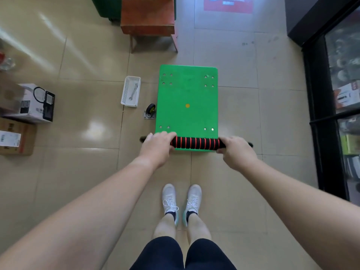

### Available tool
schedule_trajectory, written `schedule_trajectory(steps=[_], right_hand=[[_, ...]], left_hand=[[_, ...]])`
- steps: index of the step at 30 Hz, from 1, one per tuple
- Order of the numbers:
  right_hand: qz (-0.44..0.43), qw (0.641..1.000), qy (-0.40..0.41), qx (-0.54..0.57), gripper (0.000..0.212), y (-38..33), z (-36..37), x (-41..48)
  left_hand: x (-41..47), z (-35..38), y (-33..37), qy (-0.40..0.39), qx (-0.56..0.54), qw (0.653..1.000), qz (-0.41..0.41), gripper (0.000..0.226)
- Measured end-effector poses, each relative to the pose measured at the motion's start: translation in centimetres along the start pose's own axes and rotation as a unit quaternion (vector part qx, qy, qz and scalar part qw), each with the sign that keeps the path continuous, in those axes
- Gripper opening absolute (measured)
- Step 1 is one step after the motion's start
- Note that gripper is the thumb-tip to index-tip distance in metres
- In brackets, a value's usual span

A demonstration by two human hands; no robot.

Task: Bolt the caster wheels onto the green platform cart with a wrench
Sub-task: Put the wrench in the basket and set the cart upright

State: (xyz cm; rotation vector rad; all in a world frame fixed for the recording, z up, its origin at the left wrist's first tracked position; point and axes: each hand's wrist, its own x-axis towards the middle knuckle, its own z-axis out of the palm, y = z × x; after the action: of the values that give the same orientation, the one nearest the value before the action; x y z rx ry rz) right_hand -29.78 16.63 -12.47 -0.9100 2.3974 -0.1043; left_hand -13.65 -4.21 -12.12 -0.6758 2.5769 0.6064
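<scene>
Gripping the cart handle (pixel 196 143), left hand (pixel 155 146) and right hand (pixel 236 151) are wrapping fingers round it; one wheel (pixel 151 110) is lying unbolted, wrench (pixel 133 91) untouched.

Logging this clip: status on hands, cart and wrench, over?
Left hand, right hand grip striped handle. Green platform cart on floor. Wrench in white basket; caster wheel loose beside cart.

The left grip (pixel 158 147) and right grip (pixel 237 151) each cover a stretch of the handle (pixel 196 143). The green platform (pixel 188 94) hides its own underside and the floor (pixel 87 117) beneath. Goods (pixel 345 96) behind the glass door (pixel 342 55) are blurred. The cardboard box (pixel 17 138) is cut by the picture's left edge.
</scene>
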Motion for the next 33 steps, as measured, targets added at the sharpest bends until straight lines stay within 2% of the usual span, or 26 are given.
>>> schedule_trajectory(steps=[6,11,18,29,33], right_hand=[[-0.001,1.000,-0.001,-0.026,0.016,-0.5,-2.5,5.6],[0.018,1.000,0.004,-0.023,0.018,-0.7,-3.8,8.1],[0.016,0.999,0.002,-0.032,0.017,-1.0,-2.5,4.5],[0.020,0.999,0.001,-0.026,0.022,-1.0,-0.7,0.8],[0.028,0.999,-0.002,-0.025,0.021,-1.0,0.0,-0.3]], left_hand=[[5.0,-2.8,-0.3,0.028,-0.007,1.000,-0.006,0.021],[7.5,-4.3,-0.3,0.026,-0.004,0.999,-0.022,0.025],[4.4,-2.8,-0.2,0.015,-0.001,1.000,-0.012,0.026],[0.9,-0.2,0.7,0.012,-0.019,0.998,-0.065,0.035],[0.2,0.5,0.5,0.000,-0.026,0.998,-0.059,0.029]])
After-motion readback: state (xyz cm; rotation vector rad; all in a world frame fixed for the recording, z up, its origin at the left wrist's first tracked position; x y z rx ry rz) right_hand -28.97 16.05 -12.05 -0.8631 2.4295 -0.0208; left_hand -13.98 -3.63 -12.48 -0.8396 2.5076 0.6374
